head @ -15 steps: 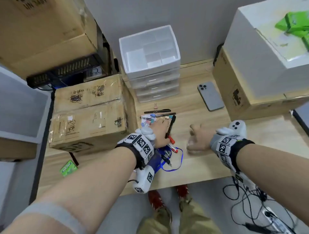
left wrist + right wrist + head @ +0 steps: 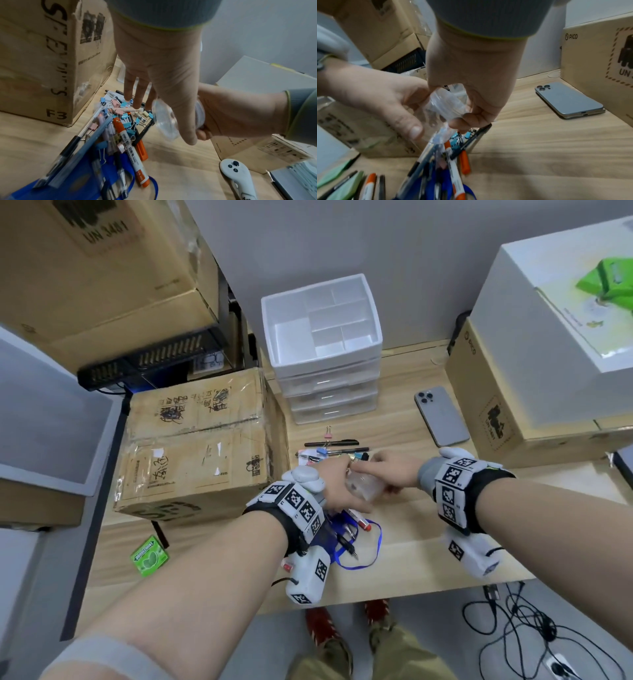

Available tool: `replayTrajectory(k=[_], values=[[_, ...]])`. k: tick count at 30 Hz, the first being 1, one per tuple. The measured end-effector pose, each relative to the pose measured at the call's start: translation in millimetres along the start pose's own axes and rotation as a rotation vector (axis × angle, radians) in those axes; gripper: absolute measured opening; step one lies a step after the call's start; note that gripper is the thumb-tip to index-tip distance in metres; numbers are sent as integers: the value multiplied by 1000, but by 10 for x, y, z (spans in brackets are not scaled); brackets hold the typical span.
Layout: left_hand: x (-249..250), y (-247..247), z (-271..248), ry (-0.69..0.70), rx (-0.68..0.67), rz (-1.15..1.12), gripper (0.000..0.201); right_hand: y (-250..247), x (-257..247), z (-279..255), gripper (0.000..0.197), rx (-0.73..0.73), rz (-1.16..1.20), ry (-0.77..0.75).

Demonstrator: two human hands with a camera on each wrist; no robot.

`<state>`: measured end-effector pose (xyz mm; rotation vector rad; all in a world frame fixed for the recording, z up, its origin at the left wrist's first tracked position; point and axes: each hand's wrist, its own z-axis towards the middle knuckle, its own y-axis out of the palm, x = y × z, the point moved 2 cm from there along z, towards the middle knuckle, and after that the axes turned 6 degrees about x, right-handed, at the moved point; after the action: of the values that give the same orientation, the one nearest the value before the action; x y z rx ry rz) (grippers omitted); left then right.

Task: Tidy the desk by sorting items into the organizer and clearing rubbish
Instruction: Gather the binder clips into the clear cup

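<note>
A small clear plastic container [image 2: 363,486] [image 2: 164,121] [image 2: 443,106] is held just above the desk between both hands. My right hand [image 2: 383,474] [image 2: 467,120] curls its fingers round one end. My left hand [image 2: 342,489] [image 2: 173,121] takes the other end, thumb [image 2: 414,131] laid along it, the other fingers reaching over the pile. Under them lies a heap of pens, markers and coloured binder clips [image 2: 342,453] [image 2: 123,121] on a blue lanyard [image 2: 359,556]. The white drawer organizer [image 2: 329,368] stands at the back with its divided top tray bare.
A taped cardboard box [image 2: 195,446] hems in the left side and a second box [image 2: 496,405] the right. A grey phone [image 2: 442,416] [image 2: 568,100] lies face down between them. A green gum pack [image 2: 149,556] sits front left. Cables hang past the desk's front edge.
My right hand has moved left from the bare desk to meet the left hand with the clear container. My left hand has lifted off the pens and taken the container's other end.
</note>
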<state>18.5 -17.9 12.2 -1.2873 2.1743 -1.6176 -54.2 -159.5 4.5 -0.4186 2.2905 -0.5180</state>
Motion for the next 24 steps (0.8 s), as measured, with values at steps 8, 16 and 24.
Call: replayTrajectory(k=[8,16,24], values=[[-102,-96,0,-19,53,-27,53,25,-185,88,43,-186,272,33],[-251,79,52,-84,4,-17,70,41,-97,169,47,-214,212,-86],[-317,196,110,-237,188,-423,81,-43,146,271,67,-24,-13,-111]])
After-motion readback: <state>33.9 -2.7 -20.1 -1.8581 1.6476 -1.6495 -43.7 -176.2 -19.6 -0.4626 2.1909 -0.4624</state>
